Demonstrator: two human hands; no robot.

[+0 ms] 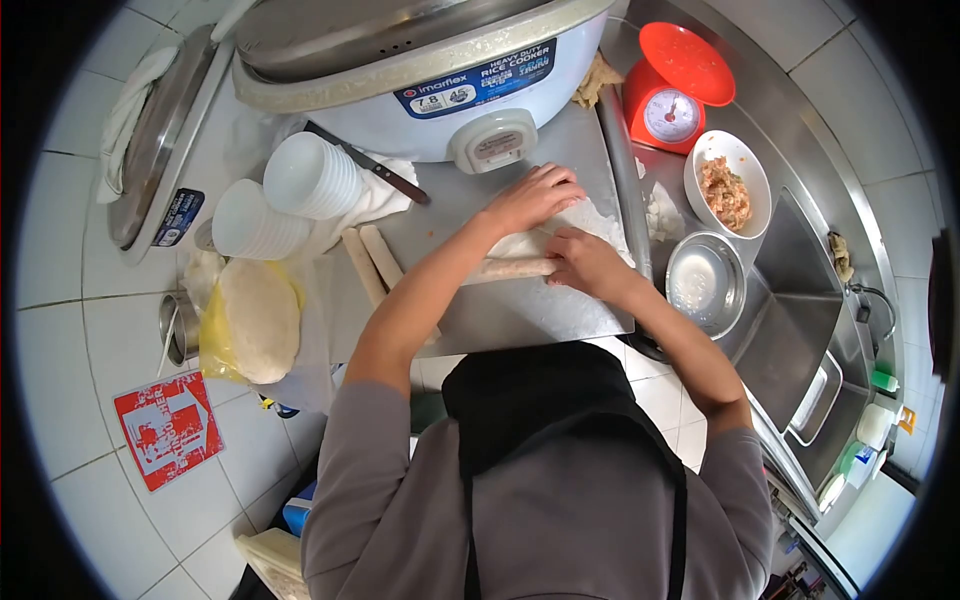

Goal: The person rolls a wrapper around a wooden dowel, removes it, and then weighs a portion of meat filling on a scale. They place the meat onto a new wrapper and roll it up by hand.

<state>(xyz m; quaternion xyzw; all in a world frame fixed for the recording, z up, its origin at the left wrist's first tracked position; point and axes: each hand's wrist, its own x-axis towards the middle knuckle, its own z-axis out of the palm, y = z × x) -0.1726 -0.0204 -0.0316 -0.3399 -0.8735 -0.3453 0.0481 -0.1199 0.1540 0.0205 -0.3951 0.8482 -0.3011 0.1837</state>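
My left hand bends its fingers together at the upper edge of a thin white dough wrapper lying on the steel table. Closer to me, my right hand has its fingers closed at the right end of a pale, thin roll. The fingertips of both hands are partly hidden. White flour is scattered under and around the wrapper. To the left of my left forearm, two more long pale rolls lie side by side, partly covered by that arm.
A large rice cooker stands behind my hands, with a knife at its left. White bowls and dough on yellow plastic are left. Right are a red scale, a bowl of filling and a metal bowl.
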